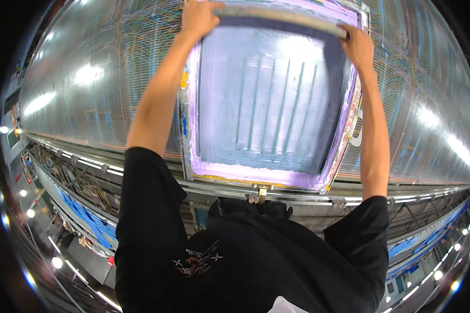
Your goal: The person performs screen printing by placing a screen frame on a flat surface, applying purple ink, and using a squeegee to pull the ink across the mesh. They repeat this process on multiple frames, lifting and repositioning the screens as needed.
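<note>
A mesh screen (261, 104) in a metal frame, coated in pale blue and lilac with several darker vertical streaks, lies in front of me. Across its far part runs a long narrow squeegee-like bar (279, 18), slightly blurred. My left hand (199, 19) grips the bar's left end, and my right hand (357, 47) grips its right end. Both forearms reach up along the screen's two sides. A small metal clamp (262, 193) sits at the middle of the near frame edge.
Long metallic tables (78, 104) marked with fine coloured lines stretch left and right of the screen. A rail (352, 197) runs along the near side. Beyond it are blue racks (89, 219) and several lights.
</note>
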`<act>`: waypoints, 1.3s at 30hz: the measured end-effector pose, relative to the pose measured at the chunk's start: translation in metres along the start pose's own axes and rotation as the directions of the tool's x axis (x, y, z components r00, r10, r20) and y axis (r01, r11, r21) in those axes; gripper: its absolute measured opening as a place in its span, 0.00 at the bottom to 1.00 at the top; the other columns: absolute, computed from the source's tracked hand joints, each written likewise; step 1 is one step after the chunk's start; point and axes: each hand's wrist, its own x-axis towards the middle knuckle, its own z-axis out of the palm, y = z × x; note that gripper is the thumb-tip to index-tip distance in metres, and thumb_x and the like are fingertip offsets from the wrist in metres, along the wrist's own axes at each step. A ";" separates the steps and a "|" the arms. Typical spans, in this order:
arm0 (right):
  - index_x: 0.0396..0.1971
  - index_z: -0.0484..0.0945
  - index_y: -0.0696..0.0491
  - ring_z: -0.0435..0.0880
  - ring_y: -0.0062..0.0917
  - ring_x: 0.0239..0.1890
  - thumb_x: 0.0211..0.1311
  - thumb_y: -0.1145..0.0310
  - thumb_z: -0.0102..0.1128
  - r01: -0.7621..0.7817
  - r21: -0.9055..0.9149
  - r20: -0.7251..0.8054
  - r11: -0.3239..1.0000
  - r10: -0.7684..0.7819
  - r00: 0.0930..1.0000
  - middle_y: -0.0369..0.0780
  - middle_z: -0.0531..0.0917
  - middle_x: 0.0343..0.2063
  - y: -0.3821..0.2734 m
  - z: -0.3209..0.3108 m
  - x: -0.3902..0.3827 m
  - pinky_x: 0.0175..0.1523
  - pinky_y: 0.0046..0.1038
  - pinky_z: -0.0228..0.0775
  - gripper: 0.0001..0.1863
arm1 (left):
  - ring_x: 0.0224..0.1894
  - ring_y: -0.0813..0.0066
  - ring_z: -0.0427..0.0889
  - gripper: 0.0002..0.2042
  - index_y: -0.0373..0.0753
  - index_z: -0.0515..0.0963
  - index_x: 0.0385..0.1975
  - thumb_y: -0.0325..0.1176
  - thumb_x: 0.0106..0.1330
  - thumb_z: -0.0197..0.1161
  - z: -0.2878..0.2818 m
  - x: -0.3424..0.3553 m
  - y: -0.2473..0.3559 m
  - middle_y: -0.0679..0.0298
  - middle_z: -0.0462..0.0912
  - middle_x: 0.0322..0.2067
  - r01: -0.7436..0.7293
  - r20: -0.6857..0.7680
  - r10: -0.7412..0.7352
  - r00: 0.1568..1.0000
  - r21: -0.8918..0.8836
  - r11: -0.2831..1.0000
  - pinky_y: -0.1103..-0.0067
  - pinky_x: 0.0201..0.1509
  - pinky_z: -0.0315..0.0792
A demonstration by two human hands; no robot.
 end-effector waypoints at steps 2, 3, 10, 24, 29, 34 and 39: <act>0.50 0.88 0.44 0.87 0.45 0.44 0.56 0.71 0.70 -0.025 -0.004 0.002 1.000 0.025 1.000 0.46 0.89 0.40 -0.019 -0.009 -0.056 0.50 0.44 0.78 0.19 | 0.47 0.59 0.88 0.24 0.53 0.89 0.52 0.30 0.52 0.70 -0.005 -0.053 0.016 0.55 0.91 0.39 -0.061 0.055 0.059 0.997 0.037 0.997 0.57 0.77 0.60; 0.48 0.89 0.46 0.87 0.45 0.45 0.53 0.76 0.68 -0.032 -0.008 0.012 0.999 0.032 0.999 0.46 0.89 0.40 -0.034 -0.014 -0.087 0.52 0.44 0.77 0.20 | 0.50 0.61 0.88 0.23 0.52 0.89 0.51 0.28 0.51 0.70 -0.002 -0.093 0.017 0.58 0.91 0.42 -0.096 -0.002 0.096 0.995 -0.026 0.995 0.55 0.80 0.54; 0.49 0.85 0.53 0.80 0.45 0.54 0.41 0.85 0.63 -0.027 0.129 0.113 0.991 0.012 0.994 0.44 0.85 0.48 -0.122 -0.045 -0.365 0.59 0.45 0.70 0.29 | 0.61 0.63 0.81 0.29 0.42 0.87 0.52 0.22 0.43 0.71 -0.029 -0.393 0.086 0.63 0.88 0.56 0.015 0.055 -0.002 0.998 -0.229 0.973 0.47 0.84 0.42; 0.60 0.82 0.57 0.83 0.42 0.60 0.71 0.47 0.64 -0.291 0.537 0.020 0.792 0.333 0.943 0.52 0.87 0.50 -0.040 -0.068 -0.365 0.64 0.40 0.74 0.31 | 0.48 0.57 0.88 0.17 0.49 0.92 0.40 0.25 0.50 0.70 -0.053 -0.464 0.102 0.56 0.91 0.36 0.148 0.417 -0.086 0.905 -0.119 0.982 0.48 0.81 0.47; 0.25 0.77 0.55 0.80 0.28 0.25 0.77 0.42 0.54 -0.534 0.780 0.243 0.326 0.628 0.739 0.38 0.77 0.19 0.068 0.004 -0.290 0.32 0.36 0.74 0.30 | 0.46 0.58 0.88 0.19 0.53 0.93 0.41 0.25 0.49 0.71 -0.045 -0.472 0.106 0.58 0.90 0.31 0.204 0.429 -0.149 0.891 -0.085 0.975 0.48 0.83 0.43; 0.21 0.79 0.60 0.83 0.36 0.23 0.74 0.44 0.56 -0.481 0.523 -0.265 0.704 0.671 0.693 0.45 0.83 0.18 0.084 0.038 -0.273 0.32 0.44 0.72 0.33 | 0.54 0.64 0.87 0.23 0.55 0.92 0.45 0.25 0.47 0.72 -0.049 -0.476 0.112 0.59 0.91 0.42 0.247 0.449 -0.180 0.875 -0.095 0.964 0.47 0.85 0.35; 0.25 0.82 0.60 0.83 0.31 0.18 0.78 0.47 0.52 -0.428 0.602 -0.202 0.675 0.646 0.736 0.43 0.81 0.15 -0.039 -0.103 -0.239 0.27 0.35 0.73 0.31 | 0.69 0.66 0.76 0.28 0.55 0.89 0.51 0.22 0.48 0.68 -0.062 -0.517 0.095 0.79 0.88 0.55 0.245 0.378 -0.145 0.914 -0.231 0.942 0.40 0.84 0.26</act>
